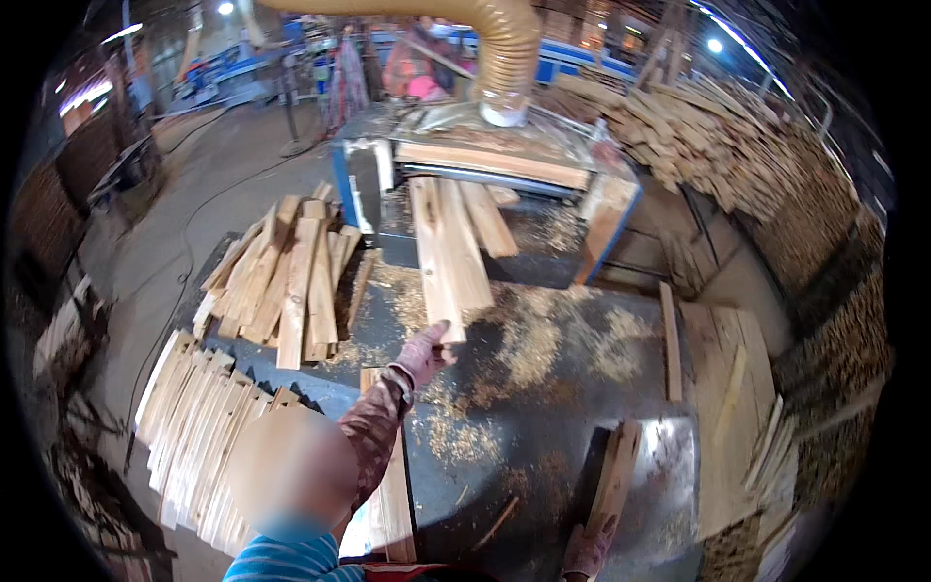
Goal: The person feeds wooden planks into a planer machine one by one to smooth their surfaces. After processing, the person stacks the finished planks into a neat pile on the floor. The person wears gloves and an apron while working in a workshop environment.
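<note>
My left hand (423, 355), in a pinkish glove, reaches forward and grips the near end of a long pale board (433, 254). That board's far end lies at the opening of a planer-like machine (493, 153). Beside it, on the right, two more boards (464, 247) point into the same opening. My right hand (585, 553), also gloved, is low at the front edge, closed around the near end of a narrower board (615, 475). Wood shavings (529, 339) are scattered over the dark metal table (553, 417). A blurred patch covers part of the area beside my left arm.
Left of the table lie a loose heap of boards (291, 276) and a row of stacked slats (194, 427). A yellow hose (509, 48) rises from the machine. Large wood piles (708, 145) fill the far right. A cable (186, 242) crosses the floor.
</note>
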### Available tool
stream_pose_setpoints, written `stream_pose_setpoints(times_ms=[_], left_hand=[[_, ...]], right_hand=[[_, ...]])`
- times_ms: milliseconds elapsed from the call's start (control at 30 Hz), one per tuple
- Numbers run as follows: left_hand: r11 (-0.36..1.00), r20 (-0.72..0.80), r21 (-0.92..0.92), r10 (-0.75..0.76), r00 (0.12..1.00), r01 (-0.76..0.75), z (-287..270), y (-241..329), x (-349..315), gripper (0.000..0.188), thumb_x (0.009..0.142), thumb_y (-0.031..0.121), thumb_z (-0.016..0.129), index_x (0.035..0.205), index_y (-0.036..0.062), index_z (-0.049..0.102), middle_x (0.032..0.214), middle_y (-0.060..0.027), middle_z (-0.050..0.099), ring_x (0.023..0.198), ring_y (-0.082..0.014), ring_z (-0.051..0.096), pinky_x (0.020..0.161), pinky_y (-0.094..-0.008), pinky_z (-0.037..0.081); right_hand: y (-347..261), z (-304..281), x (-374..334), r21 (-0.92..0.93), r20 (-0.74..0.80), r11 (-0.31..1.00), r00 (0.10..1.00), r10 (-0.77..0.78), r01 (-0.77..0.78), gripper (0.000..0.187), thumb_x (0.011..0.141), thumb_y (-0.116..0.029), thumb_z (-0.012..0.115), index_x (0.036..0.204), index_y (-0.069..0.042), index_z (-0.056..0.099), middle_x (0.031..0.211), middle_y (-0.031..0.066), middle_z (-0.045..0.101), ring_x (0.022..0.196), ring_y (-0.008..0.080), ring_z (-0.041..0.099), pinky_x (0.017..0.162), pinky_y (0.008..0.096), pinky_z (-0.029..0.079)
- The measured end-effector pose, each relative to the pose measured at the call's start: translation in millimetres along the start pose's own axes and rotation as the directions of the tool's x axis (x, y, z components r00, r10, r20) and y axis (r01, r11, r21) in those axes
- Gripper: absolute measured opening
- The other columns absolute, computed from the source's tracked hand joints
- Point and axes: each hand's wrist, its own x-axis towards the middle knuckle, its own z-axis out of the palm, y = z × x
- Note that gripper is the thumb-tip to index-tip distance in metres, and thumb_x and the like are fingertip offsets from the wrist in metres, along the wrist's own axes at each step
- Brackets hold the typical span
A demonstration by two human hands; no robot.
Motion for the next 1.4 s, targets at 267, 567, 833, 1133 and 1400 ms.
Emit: stream_pose_setpoints(times_ms=[267, 567, 833, 1133, 1400], left_hand=[[0.947, -0.104, 0.066, 0.319, 0.942, -0.313, -75.8, 21.2, -112.3, 0.048, 0.092, 0.030, 0.066, 0.125, -0.0017, 0.053, 0.114, -0.0088, 0.062, 0.100, -0.0208, 0.063, 0.084, -0.0382, 0.056], [0.822, -0.513, -0.115, 0.431, 0.742, -0.557, -229.7, 106.9, -127.3, 0.035, 0.092, 0.023, 0.063, 0.118, -0.0006, 0.057, 0.094, -0.0141, 0.068, 0.081, -0.0293, 0.068, 0.072, -0.0410, 0.061], [0.838, -0.471, -0.045, 0.462, 0.751, -0.544, -205.9, 26.0, -196.6, 0.039, 0.094, 0.019, 0.062, 0.121, -0.0086, 0.054, 0.105, -0.0151, 0.065, 0.090, -0.0306, 0.067, 0.078, -0.0439, 0.059], [0.900, -0.222, 0.279, 0.401, 0.889, -0.336, -95.4, -77.2, -278.7, 0.054, 0.092, 0.025, 0.065, 0.136, -0.0008, 0.047, 0.120, -0.0121, 0.062, 0.109, -0.0219, 0.062, 0.094, -0.0384, 0.054], [0.798, 0.237, 0.375, 0.408, 0.881, -0.471, -44.5, -148.3, -337.5, 0.052, 0.091, -0.001, 0.063, 0.140, 0.0052, 0.048, 0.119, -0.0050, 0.063, 0.106, -0.0124, 0.059, 0.089, -0.0267, 0.049]], right_hand=[[-130.9, 28.4, 60.9, 0.270, 0.238, 0.867, 0.844, -0.482, 0.419, 0.051, 0.084, -0.016, 0.064, 0.132, -0.005, 0.053, 0.140, 0.0180, 0.050, 0.122, 0.0378, 0.053, 0.097, 0.0455, 0.048], [-82.9, 130.2, 44.7, 0.374, 0.139, 0.587, 0.582, -0.801, 0.718, 0.053, 0.088, -0.025, 0.066, 0.135, -0.004, 0.054, 0.136, 0.0180, 0.056, 0.123, 0.0321, 0.056, 0.106, 0.0398, 0.044], [-140.7, 42.1, -27.7, 0.557, 0.442, 0.763, 0.660, -0.607, 0.328, 0.051, 0.089, -0.029, 0.066, 0.131, -0.002, 0.058, 0.130, 0.0194, 0.061, 0.118, 0.0326, 0.059, 0.101, 0.0393, 0.046], [-280.5, 13.2, -77.1, 0.891, 0.375, 0.444, 0.395, -0.839, 0.096, 0.075, 0.092, -0.019, 0.069, 0.151, 0.003, 0.027, 0.155, 0.0224, 0.033, 0.142, 0.0313, 0.035, 0.116, 0.0386, 0.032], [-263.6, -31.2, -59.7, 0.720, 0.541, 0.250, 0.298, -0.786, -0.648, 0.050, 0.082, -0.007, 0.063, 0.130, 0.005, 0.055, 0.112, 0.0203, 0.068, 0.093, 0.0291, 0.070, 0.086, 0.0391, 0.059]])
